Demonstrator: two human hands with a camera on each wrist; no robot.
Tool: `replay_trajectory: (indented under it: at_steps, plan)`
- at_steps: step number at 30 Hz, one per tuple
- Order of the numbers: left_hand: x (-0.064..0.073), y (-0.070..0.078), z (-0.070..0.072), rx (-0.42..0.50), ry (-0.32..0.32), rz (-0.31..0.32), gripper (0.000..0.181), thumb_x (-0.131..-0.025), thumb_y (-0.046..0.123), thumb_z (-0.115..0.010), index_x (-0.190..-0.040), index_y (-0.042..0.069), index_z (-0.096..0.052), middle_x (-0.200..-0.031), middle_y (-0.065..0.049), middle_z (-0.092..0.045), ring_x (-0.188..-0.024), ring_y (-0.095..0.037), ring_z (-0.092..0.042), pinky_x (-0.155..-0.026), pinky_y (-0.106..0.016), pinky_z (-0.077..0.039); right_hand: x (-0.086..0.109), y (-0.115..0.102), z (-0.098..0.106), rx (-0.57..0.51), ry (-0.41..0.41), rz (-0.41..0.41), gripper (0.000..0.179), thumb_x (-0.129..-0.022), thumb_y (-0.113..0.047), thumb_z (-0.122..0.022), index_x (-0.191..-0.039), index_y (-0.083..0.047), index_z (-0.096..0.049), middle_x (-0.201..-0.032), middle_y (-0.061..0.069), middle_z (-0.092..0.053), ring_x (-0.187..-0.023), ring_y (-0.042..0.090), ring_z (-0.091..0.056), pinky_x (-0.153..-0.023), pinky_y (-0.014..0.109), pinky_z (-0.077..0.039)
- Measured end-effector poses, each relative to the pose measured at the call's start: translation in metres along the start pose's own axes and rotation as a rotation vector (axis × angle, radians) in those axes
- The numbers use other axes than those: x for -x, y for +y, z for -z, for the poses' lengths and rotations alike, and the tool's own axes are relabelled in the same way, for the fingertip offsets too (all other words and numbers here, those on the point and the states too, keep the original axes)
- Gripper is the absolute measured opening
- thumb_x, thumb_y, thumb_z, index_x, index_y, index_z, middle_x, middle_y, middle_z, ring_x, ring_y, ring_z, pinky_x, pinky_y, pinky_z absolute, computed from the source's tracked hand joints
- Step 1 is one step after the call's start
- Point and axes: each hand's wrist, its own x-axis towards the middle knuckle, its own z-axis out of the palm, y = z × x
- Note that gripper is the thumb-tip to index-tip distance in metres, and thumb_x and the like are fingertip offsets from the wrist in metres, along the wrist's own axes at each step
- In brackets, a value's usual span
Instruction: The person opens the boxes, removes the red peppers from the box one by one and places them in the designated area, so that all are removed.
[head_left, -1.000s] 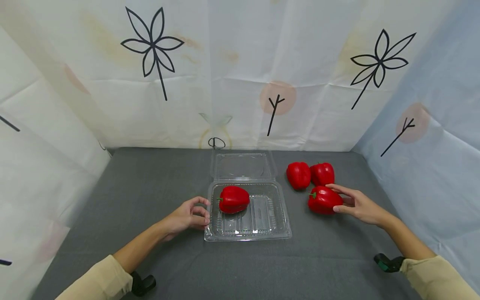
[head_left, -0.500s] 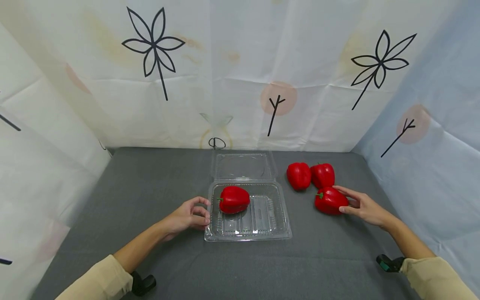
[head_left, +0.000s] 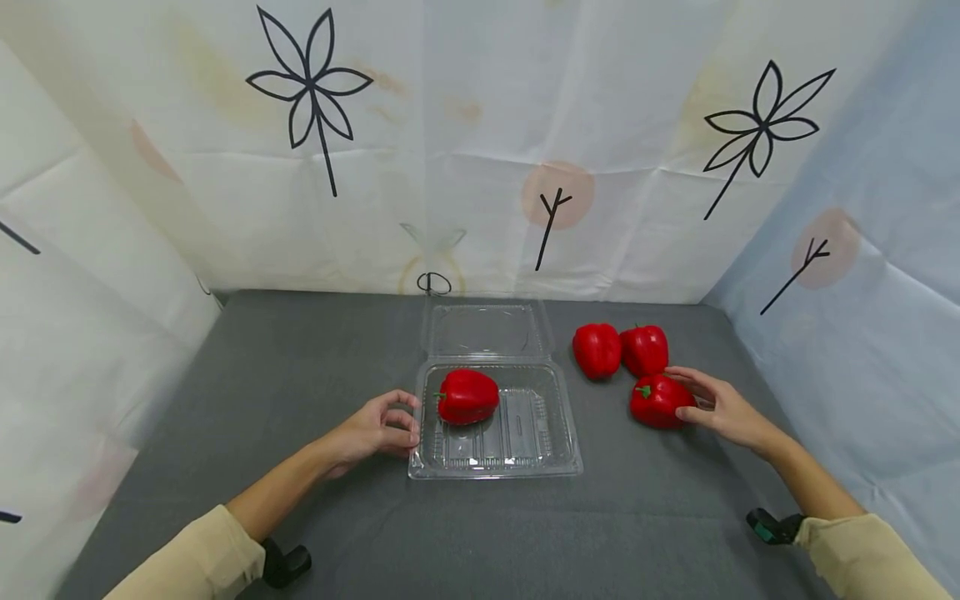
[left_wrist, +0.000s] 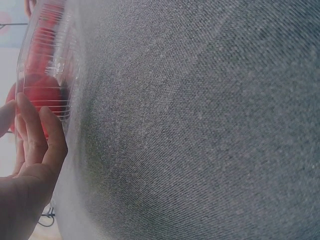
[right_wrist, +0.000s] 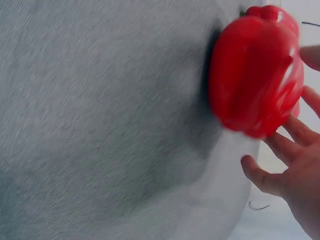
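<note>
One red bell pepper (head_left: 468, 397) lies on its side in the left part of a clear plastic clamshell container (head_left: 525, 462), its green stem pointing left. The container's lid (head_left: 483, 331) is folded back. My left hand (head_left: 378, 427) pinches the container's left rim between thumb and fingers; the left wrist view has the fingers against its ribbed wall (left_wrist: 50, 100). On the right, my right hand (head_left: 720, 408) grips another red bell pepper (head_left: 658, 402) from its right side, thumb in front and fingers behind. This pepper (right_wrist: 252, 75) still appears low, close to the cloth.
Two more red bell peppers, one (head_left: 597, 351) left and one (head_left: 644, 350) right, sit side by side behind the gripped one. Grey cloth (head_left: 480, 533) covers the table. White patterned curtains (head_left: 450, 167) enclose the back and sides.
The right hand and its bell pepper have shifted slightly right, and the pepper has turned so its stem faces more toward me. The left hand and container have stayed put.
</note>
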Motion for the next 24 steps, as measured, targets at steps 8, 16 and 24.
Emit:
replay_trajectory:
  at_steps: [8,16,24]
  plan:
    - [-0.001,0.001,0.001,-0.001,0.001,0.006,0.049,-0.09,0.0,-0.067,-0.13,-0.003,-0.039,-0.091,-0.007,-0.065,-0.08,-0.019,-0.065,-0.08,-0.036,-0.057,-0.017,-0.032,-0.012,0.097,0.153,0.057,0.062,-0.089,-0.01,-0.071,-0.142,0.004,-0.044,-0.142,0.029,-0.046,-0.127,0.048,-0.041,-0.097,0.072,-0.032]
    - [0.0,-0.001,0.002,0.0,-0.005,-0.002,0.051,-0.09,0.001,-0.069,-0.13,-0.003,-0.038,-0.092,-0.009,-0.065,-0.08,-0.021,-0.065,-0.08,-0.036,-0.057,-0.042,-0.059,-0.035,0.069,0.135,0.117,0.066,-0.087,-0.013,-0.074,-0.145,-0.002,-0.044,-0.147,0.021,-0.044,-0.132,0.043,-0.039,-0.098,0.072,-0.034]
    - [0.0,-0.002,0.002,0.002,-0.01,-0.006,0.05,-0.09,0.001,-0.069,-0.13,-0.003,-0.039,-0.092,-0.009,-0.065,-0.08,-0.021,-0.065,-0.08,-0.036,-0.057,-0.07,-0.086,-0.057,0.052,-0.001,0.176,0.086,-0.083,-0.027,-0.081,-0.155,-0.016,-0.035,-0.157,0.01,-0.035,-0.142,0.034,-0.033,-0.103,0.066,-0.036]
